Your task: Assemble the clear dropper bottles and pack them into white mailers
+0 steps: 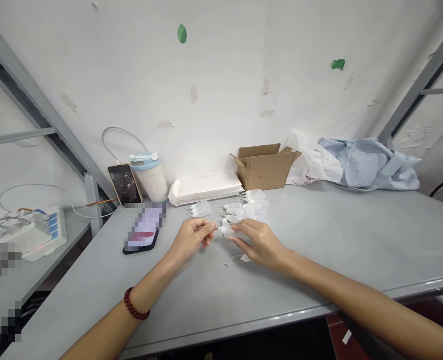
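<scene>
Between thumb and fingers, my right hand (261,243) grips a small white squeeze bottle (227,230) with a nozzle and a looped cap strap. My left hand (197,234) is pinched closed at the tip of that bottle; what its fingertips hold is too small to make out. Several similar bottles (251,207) lie in a group just behind my hands, and a smaller cluster of bottles (200,209) lies left of them. Partly hidden below my right hand is another white bottle (245,258) with its strap sticking out.
An open cardboard box (264,172) and a stack of white flat packets (206,189) stand along the wall. At left are a phone (145,229), a propped phone (125,185) and a lidded cup (152,180). A plastic bag (313,160) and blue cloth (371,165) lie back right.
</scene>
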Action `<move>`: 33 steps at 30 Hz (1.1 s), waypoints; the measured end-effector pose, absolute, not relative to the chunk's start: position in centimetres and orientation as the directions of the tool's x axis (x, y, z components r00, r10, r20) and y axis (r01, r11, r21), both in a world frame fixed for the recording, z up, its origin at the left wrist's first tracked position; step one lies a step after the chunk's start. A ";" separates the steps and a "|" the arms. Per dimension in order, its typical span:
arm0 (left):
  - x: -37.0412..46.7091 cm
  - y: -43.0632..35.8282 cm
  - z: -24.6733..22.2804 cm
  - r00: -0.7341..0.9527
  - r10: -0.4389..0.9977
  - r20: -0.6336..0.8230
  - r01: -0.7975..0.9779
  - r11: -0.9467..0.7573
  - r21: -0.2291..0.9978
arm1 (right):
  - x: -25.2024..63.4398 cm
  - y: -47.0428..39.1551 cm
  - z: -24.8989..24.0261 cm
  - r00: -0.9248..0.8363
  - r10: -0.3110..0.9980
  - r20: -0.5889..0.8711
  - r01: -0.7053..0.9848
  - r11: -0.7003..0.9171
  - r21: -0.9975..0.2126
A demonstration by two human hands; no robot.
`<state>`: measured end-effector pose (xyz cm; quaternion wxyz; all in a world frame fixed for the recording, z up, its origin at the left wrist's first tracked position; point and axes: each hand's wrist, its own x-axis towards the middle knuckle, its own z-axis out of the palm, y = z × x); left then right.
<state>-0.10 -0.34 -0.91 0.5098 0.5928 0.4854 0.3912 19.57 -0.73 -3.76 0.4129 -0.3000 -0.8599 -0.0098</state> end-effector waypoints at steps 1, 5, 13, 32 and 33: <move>-0.1 -0.4 -1.0 0.222 0.975 -0.029 0.186 -0.013 0.983 | 19.6 -0.8 -3.8 -0.480 0.499 0.721 0.518 0.825 -0.226; 0.1 -0.6 -1.4 0.226 0.974 -0.031 0.235 -0.023 0.972 | 19.5 -0.8 -3.9 -0.486 0.476 0.733 0.505 0.837 -0.209; 0.1 -0.3 -1.2 0.253 0.967 -0.023 0.306 -0.058 0.950 | 19.4 -0.7 -4.2 -0.480 0.483 0.732 0.504 0.835 -0.221; -4.7 4.1 -1.6 -0.123 0.989 -0.083 0.064 0.091 0.994 | 19.1 -1.0 -3.3 -0.595 0.754 0.277 0.753 0.644 -0.134; -4.9 4.4 -1.9 -0.142 0.986 -0.092 0.047 0.099 0.994 | 19.1 -1.0 -3.2 -0.608 0.752 0.254 0.754 0.647 -0.114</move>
